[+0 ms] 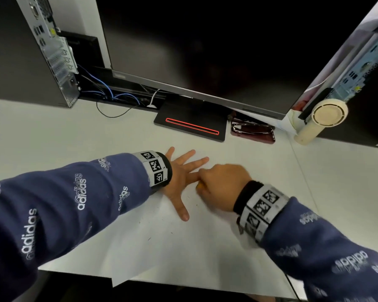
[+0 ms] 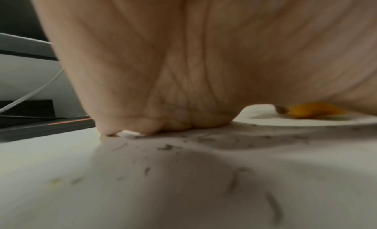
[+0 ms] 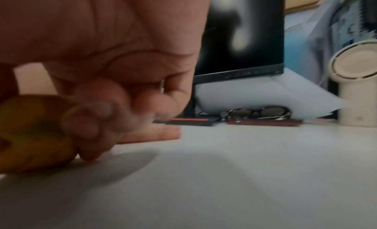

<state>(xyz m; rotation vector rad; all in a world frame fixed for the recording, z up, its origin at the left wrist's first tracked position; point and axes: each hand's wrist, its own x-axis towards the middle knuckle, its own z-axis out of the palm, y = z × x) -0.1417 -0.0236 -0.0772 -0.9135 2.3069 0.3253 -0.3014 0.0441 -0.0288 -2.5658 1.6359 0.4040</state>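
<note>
My left hand (image 1: 179,173) lies flat with fingers spread on a white sheet of paper (image 1: 162,247), pressing it to the desk. My right hand (image 1: 222,184) is curled around a small yellow-orange object (image 1: 199,187) whose kind I cannot tell, held down against the paper beside the left fingers. The left wrist view shows the palm (image 2: 163,55) on the sheet and the yellow-orange object (image 2: 314,110) beyond it, with dark crumbs (image 2: 166,147) scattered on the paper. In the blurred right wrist view, curled fingers (image 3: 91,119) grip the yellow-orange object (image 3: 34,132).
A dark monitor (image 1: 205,51) stands behind on a black base with a red line (image 1: 191,125). Glasses on a maroon case (image 1: 252,131) and a cream fan (image 1: 323,118) sit at the right. Computer towers (image 1: 52,51) and cables (image 1: 109,94) flank the back; the paper overhangs the desk's front edge.
</note>
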